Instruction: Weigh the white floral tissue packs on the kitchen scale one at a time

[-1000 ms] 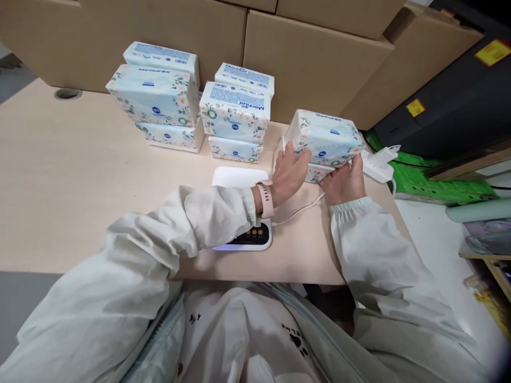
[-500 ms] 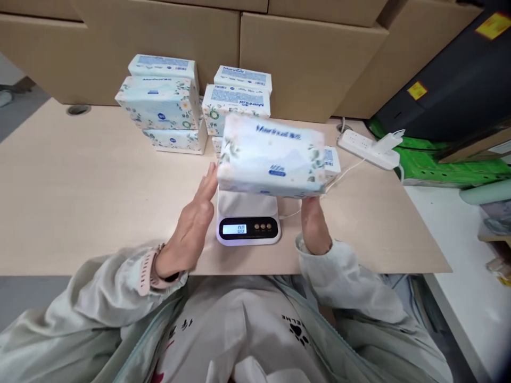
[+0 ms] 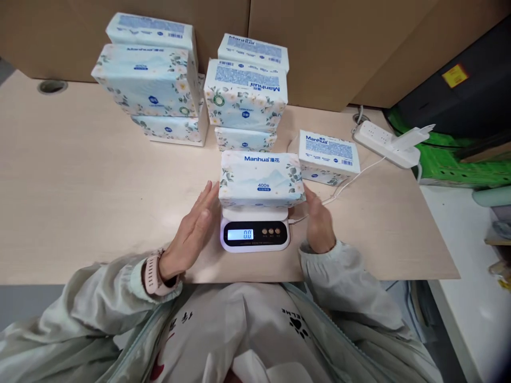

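A white-and-blue pack of tissues (image 3: 261,178), printed with flowers, sits over the plate of a white digital scale (image 3: 255,242). The lit display reads 0.0, and I cannot tell whether the pack's full weight rests on the plate. My left hand (image 3: 191,234) is open, its straight fingers held flat along the pack's left side with the fingertips at its edge. At the right side, my right hand (image 3: 319,221) is against the pack, its fingers partly hidden by it. A pink watch band (image 3: 156,274) circles my left wrist.
Stacked tissue packs stand at the back left (image 3: 147,80) and back middle (image 3: 247,96). A single tissue pack (image 3: 329,157) lies right of the scale. A white cable (image 3: 351,178) runs from the scale to a power strip (image 3: 385,143). Cardboard boxes (image 3: 303,58) line the back.
The tissue pack has come down onto or close to the scale's plate and levelled out. My right hand has shifted from beneath it to its right side. The view has moved closer to the stacks.
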Action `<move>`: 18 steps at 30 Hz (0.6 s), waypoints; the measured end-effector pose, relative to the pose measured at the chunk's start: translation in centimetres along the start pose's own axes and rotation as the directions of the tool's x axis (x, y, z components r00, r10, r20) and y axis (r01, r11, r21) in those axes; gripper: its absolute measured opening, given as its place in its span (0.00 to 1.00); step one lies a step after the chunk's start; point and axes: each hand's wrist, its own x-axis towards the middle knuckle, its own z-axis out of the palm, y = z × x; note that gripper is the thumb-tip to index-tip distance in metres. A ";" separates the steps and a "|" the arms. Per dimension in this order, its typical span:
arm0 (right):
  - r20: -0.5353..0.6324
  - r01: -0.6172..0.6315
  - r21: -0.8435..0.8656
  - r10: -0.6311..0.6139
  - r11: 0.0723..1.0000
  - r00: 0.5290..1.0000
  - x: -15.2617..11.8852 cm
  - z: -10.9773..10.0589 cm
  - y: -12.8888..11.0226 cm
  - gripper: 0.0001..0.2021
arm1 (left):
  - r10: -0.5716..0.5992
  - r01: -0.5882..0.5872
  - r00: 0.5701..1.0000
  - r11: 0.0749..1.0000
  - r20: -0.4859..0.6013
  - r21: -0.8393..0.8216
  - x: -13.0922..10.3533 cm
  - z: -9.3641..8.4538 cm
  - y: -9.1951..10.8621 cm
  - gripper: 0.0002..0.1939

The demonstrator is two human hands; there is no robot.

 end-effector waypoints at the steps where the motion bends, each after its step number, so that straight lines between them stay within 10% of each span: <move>1: -0.152 0.019 -0.009 -0.020 1.000 0.988 0.1 -0.1 -0.2 0.33 | 0.009 -0.009 0.999 1.000 -0.034 0.013 0.1 0.0 0.2 0.25; 4: -0.647 0.120 0.042 -0.065 0.992 0.760 0.7 -0.5 -1.0 0.31 | 0.059 -0.057 0.979 0.998 -0.194 0.014 0.6 -0.2 0.8 0.22; 7: -0.815 0.245 0.093 -0.068 0.965 0.576 1.6 -1.1 -1.2 0.27 | 0.073 -0.106 0.934 0.992 -0.350 -0.075 1.3 -0.4 0.9 0.13; 18: -0.795 0.249 0.099 -0.074 0.963 0.602 1.9 -1.6 -1.5 0.32 | 0.012 -0.077 0.909 0.987 -0.418 -0.139 1.8 -0.5 0.9 0.12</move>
